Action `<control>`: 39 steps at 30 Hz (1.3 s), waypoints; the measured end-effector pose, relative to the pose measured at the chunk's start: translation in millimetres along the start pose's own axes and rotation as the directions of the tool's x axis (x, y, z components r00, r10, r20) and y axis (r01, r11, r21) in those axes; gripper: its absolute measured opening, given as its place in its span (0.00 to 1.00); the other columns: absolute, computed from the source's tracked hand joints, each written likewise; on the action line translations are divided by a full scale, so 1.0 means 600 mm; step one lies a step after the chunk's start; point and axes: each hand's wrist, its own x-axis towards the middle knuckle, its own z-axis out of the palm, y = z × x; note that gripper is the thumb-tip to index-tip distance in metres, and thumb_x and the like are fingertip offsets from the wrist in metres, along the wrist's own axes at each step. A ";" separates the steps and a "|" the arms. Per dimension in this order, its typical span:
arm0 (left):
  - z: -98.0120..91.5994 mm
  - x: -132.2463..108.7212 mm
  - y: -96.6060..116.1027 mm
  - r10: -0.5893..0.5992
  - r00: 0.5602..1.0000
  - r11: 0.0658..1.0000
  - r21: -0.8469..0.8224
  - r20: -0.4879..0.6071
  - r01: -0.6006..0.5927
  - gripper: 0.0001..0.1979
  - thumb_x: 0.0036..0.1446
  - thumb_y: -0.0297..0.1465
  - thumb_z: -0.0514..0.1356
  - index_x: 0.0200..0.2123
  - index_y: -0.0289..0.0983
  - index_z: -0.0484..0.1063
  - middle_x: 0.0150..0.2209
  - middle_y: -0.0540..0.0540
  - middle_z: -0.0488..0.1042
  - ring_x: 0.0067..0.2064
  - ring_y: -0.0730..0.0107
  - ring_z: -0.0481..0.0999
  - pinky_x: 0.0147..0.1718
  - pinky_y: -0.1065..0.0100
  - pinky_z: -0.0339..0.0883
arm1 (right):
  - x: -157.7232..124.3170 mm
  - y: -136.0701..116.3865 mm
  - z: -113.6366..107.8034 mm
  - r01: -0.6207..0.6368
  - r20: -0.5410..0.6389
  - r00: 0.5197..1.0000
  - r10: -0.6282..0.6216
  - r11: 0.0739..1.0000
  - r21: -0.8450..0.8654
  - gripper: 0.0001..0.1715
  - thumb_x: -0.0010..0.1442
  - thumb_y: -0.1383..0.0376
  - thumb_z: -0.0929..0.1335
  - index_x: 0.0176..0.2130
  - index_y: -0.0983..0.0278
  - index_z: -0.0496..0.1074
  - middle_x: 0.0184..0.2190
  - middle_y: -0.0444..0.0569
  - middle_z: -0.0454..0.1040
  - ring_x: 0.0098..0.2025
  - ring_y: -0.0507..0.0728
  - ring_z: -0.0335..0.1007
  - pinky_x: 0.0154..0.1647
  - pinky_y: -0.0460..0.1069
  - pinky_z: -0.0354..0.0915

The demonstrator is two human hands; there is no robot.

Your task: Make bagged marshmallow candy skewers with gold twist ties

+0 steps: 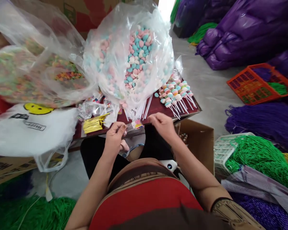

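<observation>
My left hand (pixel 114 138) is closed, its thumb and fingers pinching the end of a small clear plastic wrapper (pixel 137 124) with a coloured label. To the right of the wrapper is my right hand (pixel 163 127), fingers pressed together; what they hold, if anything, is too small to make out. White sticks (pixel 136 111) lie on the dark red table (pixel 156 110) just beyond my hands. Yellow twist ties (pixel 95 124) lie in a bundle left of my left hand, with clear wrappers (pixel 92 109) behind them. Stacked candy sticks (pixel 175 92) lie beyond my right hand.
A large clear bag of pastel candies (pixel 140 48) stands at the table's back. Another bag of gummies (pixel 69 75) and a white plastic bag (pixel 33 131) are at left. A cardboard box (pixel 199 137) sits below the table; baskets of beads (pixel 261 159) stand at right.
</observation>
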 end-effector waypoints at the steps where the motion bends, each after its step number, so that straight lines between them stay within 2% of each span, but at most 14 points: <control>1: -0.001 0.003 -0.002 0.011 1.000 1.000 -0.015 -0.003 -0.011 0.12 0.58 0.41 0.66 0.30 0.39 0.75 0.25 0.53 0.69 0.28 0.76 0.65 0.31 0.73 0.60 | 0.014 0.007 -0.026 0.011 -0.088 0.996 -0.016 0.998 -0.055 0.20 0.65 0.50 0.66 0.35 0.61 0.79 0.32 0.47 0.79 0.34 0.55 0.71 0.39 0.50 0.67; 4: -0.001 0.007 -0.004 0.043 0.999 0.998 -0.045 -0.008 -0.044 0.11 0.58 0.40 0.66 0.32 0.38 0.76 0.25 0.52 0.70 0.29 0.75 0.67 0.33 0.72 0.61 | 0.063 0.034 -0.107 -0.046 -0.313 0.947 -0.068 0.939 -0.341 0.18 0.66 0.55 0.65 0.39 0.61 0.81 0.38 0.51 0.80 0.40 0.59 0.74 0.48 0.53 0.68; 7: 0.002 0.006 -0.004 0.054 0.998 0.997 -0.060 -0.028 -0.055 0.11 0.57 0.40 0.67 0.32 0.38 0.77 0.25 0.52 0.70 0.29 0.75 0.67 0.31 0.72 0.61 | 0.101 0.062 -0.162 -0.224 -0.288 0.957 0.043 0.741 -0.633 0.18 0.65 0.60 0.65 0.43 0.65 0.82 0.44 0.60 0.81 0.45 0.64 0.75 0.48 0.56 0.67; 10: 0.002 0.005 -0.004 0.044 0.998 0.998 -0.052 -0.052 -0.047 0.12 0.56 0.41 0.67 0.32 0.38 0.77 0.26 0.52 0.71 0.29 0.76 0.66 0.31 0.73 0.61 | 0.116 0.079 -0.173 -0.289 -0.187 0.954 0.235 0.555 -0.780 0.22 0.67 0.57 0.64 0.45 0.66 0.82 0.45 0.64 0.81 0.45 0.67 0.76 0.46 0.56 0.66; 12: 0.001 0.006 -0.005 0.029 0.997 0.998 -0.057 -0.065 -0.033 0.13 0.55 0.42 0.68 0.32 0.38 0.78 0.25 0.52 0.71 0.29 0.75 0.67 0.31 0.73 0.62 | 0.117 0.086 -0.165 -0.318 -0.178 0.934 0.309 0.494 -0.809 0.24 0.68 0.57 0.63 0.47 0.67 0.82 0.44 0.66 0.82 0.46 0.68 0.77 0.46 0.56 0.66; 14: -0.002 0.007 -0.005 0.014 0.997 0.997 -0.071 -0.072 -0.019 0.14 0.54 0.43 0.68 0.32 0.38 0.77 0.24 0.52 0.71 0.28 0.75 0.67 0.31 0.73 0.62 | 0.115 0.092 -0.155 -0.364 -0.220 0.918 0.330 0.478 -0.799 0.24 0.70 0.58 0.61 0.48 0.68 0.82 0.44 0.68 0.82 0.47 0.68 0.78 0.47 0.57 0.67; 17: -0.005 0.007 -0.007 -0.020 0.996 0.997 -0.082 -0.092 0.013 0.14 0.53 0.44 0.69 0.32 0.38 0.77 0.24 0.53 0.71 0.27 0.76 0.66 0.29 0.73 0.61 | 0.110 0.108 -0.146 -0.431 -0.306 0.899 0.313 0.511 -0.744 0.25 0.70 0.60 0.60 0.48 0.68 0.81 0.43 0.69 0.82 0.45 0.68 0.79 0.46 0.56 0.66; 19: -0.007 0.007 -0.010 -0.039 0.994 0.995 -0.098 -0.103 0.029 0.15 0.52 0.43 0.70 0.32 0.38 0.78 0.25 0.53 0.71 0.27 0.77 0.65 0.29 0.73 0.60 | 0.105 0.124 -0.144 -0.436 -0.347 0.900 0.265 0.574 -0.693 0.25 0.70 0.59 0.59 0.48 0.67 0.81 0.42 0.66 0.82 0.43 0.67 0.79 0.44 0.55 0.66; 24: -0.004 0.007 -0.015 -0.043 0.996 0.991 -0.132 -0.079 0.033 0.14 0.53 0.43 0.69 0.33 0.38 0.78 0.25 0.53 0.71 0.28 0.77 0.67 0.31 0.73 0.61 | 0.088 0.158 -0.143 -0.317 -0.412 0.899 0.148 0.870 -0.379 0.28 0.67 0.52 0.62 0.47 0.67 0.81 0.29 0.53 0.80 0.32 0.58 0.72 0.38 0.51 0.66; 26: -0.002 0.007 -0.015 -0.048 0.997 0.990 -0.138 -0.064 0.038 0.14 0.53 0.43 0.70 0.33 0.38 0.78 0.24 0.52 0.72 0.27 0.76 0.67 0.31 0.72 0.62 | 0.079 0.156 -0.141 -0.241 -0.434 0.892 0.129 0.947 -0.214 0.29 0.64 0.48 0.64 0.44 0.67 0.81 0.25 0.48 0.76 0.27 0.55 0.67 0.34 0.49 0.65; 29: 0.001 0.006 -0.014 -0.042 0.998 0.989 -0.145 -0.052 0.034 0.15 0.52 0.43 0.70 0.32 0.38 0.78 0.24 0.52 0.72 0.27 0.76 0.67 0.30 0.72 0.62 | 0.064 0.136 -0.137 -0.161 -0.455 0.881 0.126 0.986 -0.040 0.27 0.61 0.45 0.68 0.40 0.65 0.81 0.24 0.44 0.74 0.24 0.52 0.62 0.31 0.49 0.65; 33: 0.001 0.007 -0.013 -0.017 0.999 0.989 -0.148 -0.037 0.011 0.15 0.53 0.44 0.70 0.32 0.38 0.78 0.25 0.52 0.73 0.27 0.75 0.67 0.30 0.71 0.62 | 0.043 0.100 -0.133 -0.103 -0.454 0.882 0.125 0.992 0.073 0.23 0.58 0.46 0.71 0.37 0.63 0.80 0.25 0.44 0.75 0.23 0.51 0.63 0.29 0.49 0.66; 36: 0.001 0.009 -0.010 -0.005 1.000 0.983 -0.181 -0.020 0.001 0.15 0.52 0.45 0.70 0.32 0.39 0.78 0.24 0.51 0.73 0.27 0.75 0.67 0.29 0.71 0.63 | 0.027 0.074 -0.128 -0.076 -0.400 0.910 0.104 0.993 0.085 0.19 0.58 0.49 0.71 0.35 0.62 0.80 0.25 0.45 0.77 0.25 0.52 0.66 0.30 0.49 0.67; 39: 0.001 0.011 -0.005 -0.014 1.000 0.945 -0.327 -0.026 0.004 0.18 0.47 0.47 0.73 0.30 0.39 0.78 0.25 0.52 0.72 0.27 0.77 0.68 0.27 0.72 0.63 | 0.009 0.049 -0.120 -0.035 -0.309 0.949 0.059 0.996 0.083 0.15 0.60 0.53 0.71 0.36 0.61 0.80 0.26 0.45 0.79 0.24 0.52 0.68 0.30 0.49 0.68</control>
